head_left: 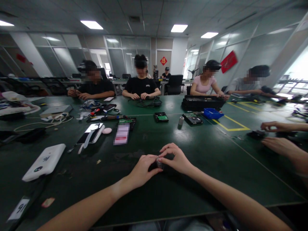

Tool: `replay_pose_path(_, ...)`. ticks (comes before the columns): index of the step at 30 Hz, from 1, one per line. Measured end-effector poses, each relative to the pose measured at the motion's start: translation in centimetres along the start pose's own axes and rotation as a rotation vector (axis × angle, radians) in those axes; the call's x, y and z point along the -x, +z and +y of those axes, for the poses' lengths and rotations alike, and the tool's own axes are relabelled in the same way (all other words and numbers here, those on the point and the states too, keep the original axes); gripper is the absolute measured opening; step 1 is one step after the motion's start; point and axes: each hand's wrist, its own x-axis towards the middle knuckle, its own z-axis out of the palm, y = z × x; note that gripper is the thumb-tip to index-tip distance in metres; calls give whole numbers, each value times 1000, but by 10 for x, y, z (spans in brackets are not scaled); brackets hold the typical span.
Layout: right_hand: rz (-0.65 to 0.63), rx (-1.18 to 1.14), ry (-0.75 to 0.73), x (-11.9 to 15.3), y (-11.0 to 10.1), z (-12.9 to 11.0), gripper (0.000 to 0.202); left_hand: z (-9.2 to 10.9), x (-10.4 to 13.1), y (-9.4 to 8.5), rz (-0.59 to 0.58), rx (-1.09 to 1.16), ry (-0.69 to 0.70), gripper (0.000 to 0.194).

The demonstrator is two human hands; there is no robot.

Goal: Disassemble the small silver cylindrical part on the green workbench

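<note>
In front of me on the green table stands a small grey metallic cylinder point(159, 163), ridged like a stack of thin round discs; whether it is one piece or several I cannot tell. My left hand point(143, 169) curls about its left side, thumb in front and fingertips near its top. From the right, my right hand point(175, 158) pinches at its upper edge with thumb and fingers. Farther off stands another small silvery cylinder point(181, 120), beside a hard drive point(192, 119). A second drive with a green circuit board point(161, 117) lies to the left of that cylinder.
On the left lie a white device point(44, 162), a phone point(121, 133), a white-edged box point(90, 134), cables and tools. A blue tray point(213, 113) and a long black unit point(203, 103) stand at the back right. A co-worker's hands point(279, 146) are at right; others sit opposite.
</note>
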Motion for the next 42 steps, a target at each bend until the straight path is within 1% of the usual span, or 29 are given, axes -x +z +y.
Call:
replay_pose_path(5, 42, -106, 21, 1, 9, 0, 19, 1, 0, 0, 9, 13, -7, 37)
replay_pose_path(8, 108, -216, 98, 0, 10, 2, 36, 5, -1, -3, -9, 9, -20, 33)
replay_pose_path(11, 215, -359, 220, -2, 3, 10, 58, 8, -2, -5, -31, 4, -30, 31)
replay_pose_path(12, 249, -391, 244, -3, 0, 13, 61, 8, -2, -6, -35, 4, -30, 31)
replay_pose_path(14, 287, -421, 258, -5, -7, 17, 58, 9, -2, -6, -38, 7, -29, 33)
replay_pose_path(16, 242, -403, 237, -4, -12, 16, 47, 8, -2, -6, -36, 8, -27, 34)
replay_pose_path(19, 51, -323, 162, -1, -14, 8, 28, 7, -1, -5, -30, 5, -19, 31)
replay_pose_path(21, -61, -252, 127, 2, -11, 1, 24, 6, -1, -4, -26, 7, -10, 30)
replay_pose_path(22, -96, -220, 124, 4, -9, -1, 22, 5, 0, -4, -22, 9, -6, 31)
replay_pose_path(25, -120, -162, 131, 5, -2, -4, 16, 4, 0, -2, -8, 11, 3, 33)
replay_pose_path(28, -88, -155, 107, 2, -4, -2, 14, 4, -1, -2, -10, 4, -5, 33)
replay_pose_path(30, -56, -156, 91, -1, -12, 3, 15, 5, -1, -3, -19, -1, -12, 31)
replay_pose_path(32, -43, -122, 66, -3, -25, 10, 15, 6, -1, -4, -27, -5, -19, 31)
replay_pose_path(34, -110, -7, 23, -3, -39, 21, 14, 7, -1, -5, -33, -7, -26, 33)
replay_pose_path(37, -287, 160, 49, 1, -53, 38, 15, 6, -1, -5, -33, -13, -29, 34)
replay_pose_path(39, -363, 214, 74, 5, -55, 48, 15, 6, -1, -6, -36, -17, -28, 34)
replay_pose_path(42, -403, 203, 86, 7, -54, 55, 21, 7, -1, -6, -39, -19, -24, 35)
